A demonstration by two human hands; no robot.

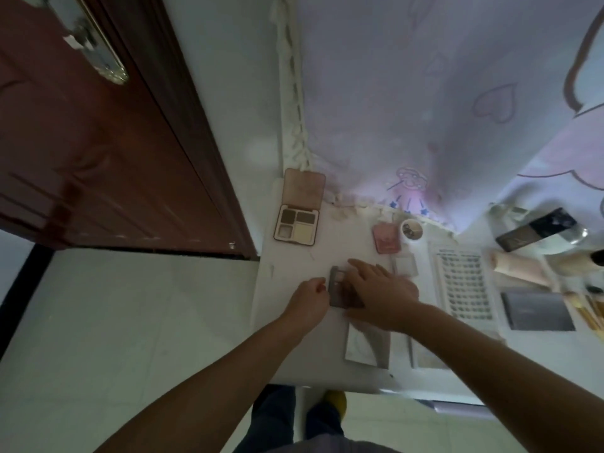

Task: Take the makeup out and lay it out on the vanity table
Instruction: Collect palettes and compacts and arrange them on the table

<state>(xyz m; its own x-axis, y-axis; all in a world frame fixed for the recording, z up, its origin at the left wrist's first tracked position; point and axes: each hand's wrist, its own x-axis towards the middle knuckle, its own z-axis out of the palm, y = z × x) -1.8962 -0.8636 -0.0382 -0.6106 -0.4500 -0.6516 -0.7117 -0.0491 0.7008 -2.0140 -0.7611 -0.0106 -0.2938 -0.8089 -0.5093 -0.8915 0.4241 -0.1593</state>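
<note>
A small dark palette (340, 291) lies on the white vanity table (294, 338), partly covered. My right hand (382, 294) rests flat on it with fingers stretched forward. My left hand (309, 299) is at the palette's left edge with its fingers curled against it. An open four-pan eyeshadow palette (297, 220) with its pink lid up lies at the table's far left. A pink compact (387, 238) and a small white jar (411, 231) sit near the back edge. A clear case (405, 264) is just right of my fingers.
A white tray of false lashes (464, 286) lies to the right, with a grey box (536, 310), tubes (519, 268), brushes (591, 310) and a dark bottle (536, 233) beyond. A white packet (366, 346) lies near the front edge. A brown door (98, 152) stands at left; a curtain (425, 93) hangs behind.
</note>
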